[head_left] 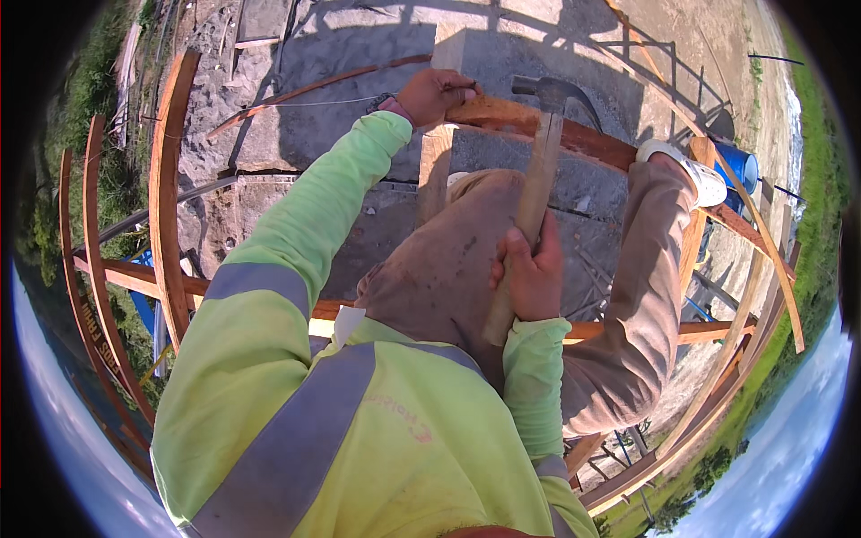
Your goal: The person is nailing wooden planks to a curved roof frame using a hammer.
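Note:
My right hand (534,269) is wrapped round the wooden handle of a claw hammer (542,160). The hammer's dark metal head points away from me, over a reddish wooden beam (587,141). At the beam's left end, my left hand (432,96) is closed in a pinch, thumb and fingertips together. Something small and dark shows at those fingertips, too small to name. A paler upright timber (435,166) stands just below that hand, partly hidden by my knee. My right foot, in a white shoe (689,172), rests by the beam's right end.
Another reddish beam (619,333) crosses beneath my legs. Curved-looking timbers (168,179) rise at the left, and more lumber (717,399) runs along the right. A blue drum (737,168) stands below at the right. Far down lies grey ground (359,134) with loose boards.

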`<move>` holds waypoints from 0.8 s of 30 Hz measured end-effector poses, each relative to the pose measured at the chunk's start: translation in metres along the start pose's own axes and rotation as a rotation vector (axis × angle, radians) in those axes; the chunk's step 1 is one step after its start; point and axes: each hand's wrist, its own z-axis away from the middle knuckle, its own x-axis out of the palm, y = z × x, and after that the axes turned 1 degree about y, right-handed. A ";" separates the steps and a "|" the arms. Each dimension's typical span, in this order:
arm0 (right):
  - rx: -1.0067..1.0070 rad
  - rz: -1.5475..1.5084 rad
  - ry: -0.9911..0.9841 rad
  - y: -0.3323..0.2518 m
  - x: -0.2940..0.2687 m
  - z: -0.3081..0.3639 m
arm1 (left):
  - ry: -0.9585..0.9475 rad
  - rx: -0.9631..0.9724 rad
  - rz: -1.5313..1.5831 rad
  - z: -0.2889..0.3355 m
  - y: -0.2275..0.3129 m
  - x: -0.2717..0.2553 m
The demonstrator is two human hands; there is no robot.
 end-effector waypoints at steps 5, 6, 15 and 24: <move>-0.022 0.027 -0.008 0.005 -0.001 -0.002 | -0.005 0.059 -0.066 -0.002 -0.003 -0.001; -0.021 0.026 -0.008 0.005 0.000 -0.002 | -0.012 0.063 -0.045 -0.002 -0.004 -0.002; -0.037 0.052 -0.022 0.001 0.002 -0.001 | -0.025 0.058 -0.063 -0.005 -0.004 -0.002; -0.413 0.342 0.221 -0.034 0.007 0.005 | -0.038 0.077 -0.179 -0.004 0.002 -0.005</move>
